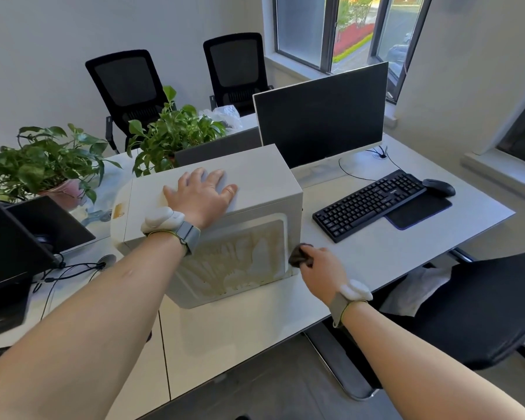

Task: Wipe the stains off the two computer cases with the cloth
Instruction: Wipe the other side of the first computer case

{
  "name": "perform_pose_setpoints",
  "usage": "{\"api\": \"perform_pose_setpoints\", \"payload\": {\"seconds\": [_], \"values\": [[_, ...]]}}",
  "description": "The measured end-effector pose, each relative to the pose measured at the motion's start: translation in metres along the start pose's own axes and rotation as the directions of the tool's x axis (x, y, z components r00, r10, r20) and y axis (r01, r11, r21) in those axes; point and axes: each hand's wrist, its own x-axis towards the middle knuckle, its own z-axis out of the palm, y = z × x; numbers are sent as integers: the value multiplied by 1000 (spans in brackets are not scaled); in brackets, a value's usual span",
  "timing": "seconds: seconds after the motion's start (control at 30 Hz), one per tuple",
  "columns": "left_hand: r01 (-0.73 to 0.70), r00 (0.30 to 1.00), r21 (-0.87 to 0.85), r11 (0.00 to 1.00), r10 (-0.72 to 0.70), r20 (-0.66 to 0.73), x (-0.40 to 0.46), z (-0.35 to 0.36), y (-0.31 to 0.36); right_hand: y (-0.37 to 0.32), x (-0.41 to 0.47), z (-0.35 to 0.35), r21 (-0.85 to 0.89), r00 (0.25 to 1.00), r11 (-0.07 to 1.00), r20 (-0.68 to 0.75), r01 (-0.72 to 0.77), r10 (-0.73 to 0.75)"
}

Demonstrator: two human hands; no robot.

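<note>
The left hand (pixel 202 192) lies flat on the white case (pixel 264 174); the right hand (pixel 322 265) grips the dark cloth (pixel 299 255). Hard wiping may smear the brown stains (pixel 240 262) or push the case along the desk (pixel 376 247).

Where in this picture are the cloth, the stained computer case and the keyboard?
cloth (pixel 300 256): head view, dark bunched part ahead of the fingers.
computer case (pixel 264 174): head view, bare white top.
keyboard (pixel 369 204): head view, middle of the keys.

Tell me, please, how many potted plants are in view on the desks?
2: one plant in a pink pot at the far left, another plant behind the white computer case. Others may be hidden.
</note>
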Motion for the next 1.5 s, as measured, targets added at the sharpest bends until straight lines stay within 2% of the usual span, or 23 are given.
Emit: {"api": "perform_pose_setpoints", "payload": {"seconds": [0.07,0.13,0.2,0.27,0.3,0.4,0.47,0.57,0.63,0.7,0.8,0.87,0.97,1.03,1.13,1.2,1.27,1.33,1.4,1.43,1.5], "values": [[4,1000,-2,1000,-4,2,0,0,0,-9,3,-6,322,956,900,91,-294,279],[3,1000,-3,1000,-3,2,-1,0,1,-19,9,-14,513,867,702,231,-495,442],[4,1000,-5,1000,-4,-5,-2,0,2,-29,16,-19,634,800,501,370,-589,472],[5,1000,-7,1000,-5,-11,-2,-1,1,-43,21,-20,677,778,399,456,-618,432],[4,1000,-6,1000,-4,-12,-1,-1,1,-49,24,-20,675,781,401,478,-620,402],[3,1000,-6,1000,-3,-10,-1,0,0,-66,27,-24,637,812,504,443,-584,381],[4,1000,-6,1000,-4,-14,0,1,0,-73,22,-32,697,851,492,383,-522,360],[0,1000,-7,1000,0,-18,0,1,0,-77,4,-51,818,954,501,181,-281,240],[-1,1000,-6,1000,0,-19,0,1,0,-72,-1,-58,849,976,497,89,-180,201],[-1,1000,-11,1000,1,-19,-1,0,0,-66,4,-53,813,952,521,123,-259,281],[-1,1000,-13,1000,1,-18,-1,0,0,-63,13,-36,700,840,479,356,-530,409],[2,1000,-12,1000,-2,-15,-2,-1,0,-66,16,-29,694,828,463,385,-551,408],[-5,1000,-13,1000,5,-27,-2,0,0,-84,11,-39,771,913,506,243,-386,327],[-12,999,-12,1000,11,-35,-2,-1,0,-88,3,-53,851,965,473,131,-227,227],[-24,999,-16,1000,23,-31,-2,1,0,-81,-11,-73,890,988,451,-3,-68,155],[-42,996,-10,999,41,-78,-3,4,0,-64,-9,-69,891,977,439,25,-119,212],[-83,983,30,996,87,-160,-5,6,3,-42,-9,-54,891,935,366,150,-269,323],[-148,958,118,982,172,-228,-7,6,7,-27,-12,-38,873,877,283,270,-397,399],[-256,919,194,947,301,-253,-6,1,13,-17,-12,-24,855,844,245,330,-457,423],[-321,896,182,929,360,-260,-4,-2,17,-15,-13,-19,842,828,242,348,-482,440],[-436,859,41,899,430,-277,1,-8,29,-10,-11,-6,809,787,243,374,-536,491]]}}
